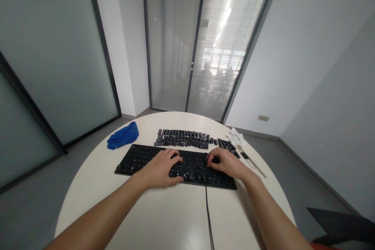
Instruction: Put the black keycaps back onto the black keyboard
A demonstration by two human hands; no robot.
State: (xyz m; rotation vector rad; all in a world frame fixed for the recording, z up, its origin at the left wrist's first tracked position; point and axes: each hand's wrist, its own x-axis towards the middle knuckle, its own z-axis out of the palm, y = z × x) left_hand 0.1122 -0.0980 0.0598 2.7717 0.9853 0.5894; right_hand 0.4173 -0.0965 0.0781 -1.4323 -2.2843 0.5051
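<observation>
A black keyboard [140, 160] lies across the round table, many of its key positions bare of caps. My left hand [164, 168] rests over the middle of it, fingers apart and thumb by the near edge. Above the right part of the keyboard, my right hand [224, 161] has its thumb and forefinger pinched together; what they hold, if anything, is too small and dark to make out. Behind the keyboard stand rows of loose black keycaps [183, 139]. A further cluster of keycaps [226, 144] spreads to the right, partly behind my right hand.
A crumpled blue cloth [123, 136] lies at the table's left. At the right are white tissue [236, 136] and a thin stick-like tool [254, 164]. The keyboard's cable [208, 215] runs toward me over the white table [152, 218]. A dark chair part [342, 222] shows lower right.
</observation>
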